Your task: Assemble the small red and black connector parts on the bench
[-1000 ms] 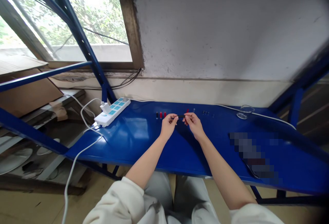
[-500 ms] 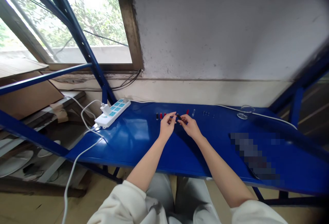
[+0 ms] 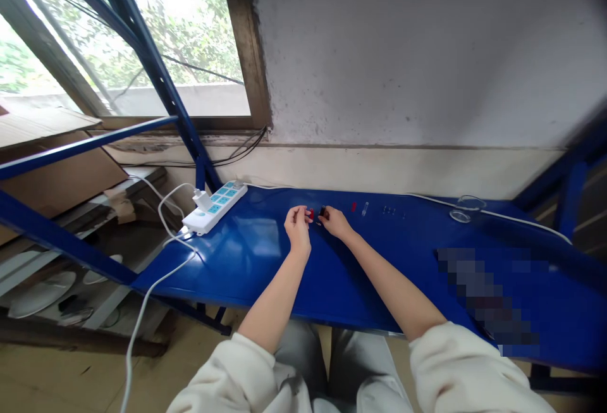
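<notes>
left hand (image 3: 296,226) and right hand (image 3: 334,222) have both shifted leftward over the tabletop (image 3: 341,286) since the earlier frame, and the black cylinder (image 3: 322,210) at the right fingertips has gone with them.

far left, a white power strip (image 3: 207,215) lies on the tabletop, its white cord (image 3: 129,350) drooping past the near edge; a snagged sleeve or knee could perhaps tug the strip askew, though it is well apart from the hands.

next, the left hand has its fingers bent together beside a red cylinder (image 3: 310,214). whether they grip it or only shield it, i cannot tell. if it stands loose, a small nudge from those fingertips could tip it or set it rolling.

just right of it, the right hand appears to pinch the black cylinder near its top, close to the red one. released while tilted, it might topple, and a sideways slip could knock its neighbour.

further right, a red piece (image 3: 353,207) and a clear tube (image 3: 365,209) lie near the right hand; a careless wrist could roll the tube. beyond them, tiny pieces (image 3: 389,210), too small to identify, could be scattered by a sweeping forearm.
</notes>
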Available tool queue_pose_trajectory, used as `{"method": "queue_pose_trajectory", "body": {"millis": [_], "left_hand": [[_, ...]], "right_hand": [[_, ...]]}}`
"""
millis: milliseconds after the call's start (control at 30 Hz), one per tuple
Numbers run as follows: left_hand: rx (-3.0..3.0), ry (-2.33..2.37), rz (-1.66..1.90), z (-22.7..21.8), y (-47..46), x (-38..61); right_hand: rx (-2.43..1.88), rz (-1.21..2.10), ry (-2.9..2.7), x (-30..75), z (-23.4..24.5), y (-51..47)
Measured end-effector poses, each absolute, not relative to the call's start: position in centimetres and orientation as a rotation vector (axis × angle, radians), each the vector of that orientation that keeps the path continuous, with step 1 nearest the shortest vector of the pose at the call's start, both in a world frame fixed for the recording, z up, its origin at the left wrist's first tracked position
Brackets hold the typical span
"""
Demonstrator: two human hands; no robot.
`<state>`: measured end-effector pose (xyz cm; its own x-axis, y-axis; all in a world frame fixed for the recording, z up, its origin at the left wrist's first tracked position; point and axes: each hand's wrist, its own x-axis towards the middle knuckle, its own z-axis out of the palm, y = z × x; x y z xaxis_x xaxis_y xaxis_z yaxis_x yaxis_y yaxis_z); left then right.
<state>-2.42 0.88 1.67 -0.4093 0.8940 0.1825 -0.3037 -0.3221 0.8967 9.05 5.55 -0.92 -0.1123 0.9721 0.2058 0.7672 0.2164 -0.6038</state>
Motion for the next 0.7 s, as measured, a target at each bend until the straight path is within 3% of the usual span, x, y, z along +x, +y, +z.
{"method": "queue_pose_trajectory", "body": {"millis": [300, 700], "left_hand": [[0.895, 1.037, 1.805, 2.0, 0.7, -2.2], [1.026, 1.06, 1.753, 1.3, 0.8, -1.9]], "right_hand": [[-1.682, 0.399, -2.096, 8.8, -0.4, 5.9], [-1.676, 0.604, -2.008, 10.2, 1.0, 5.2]]}}
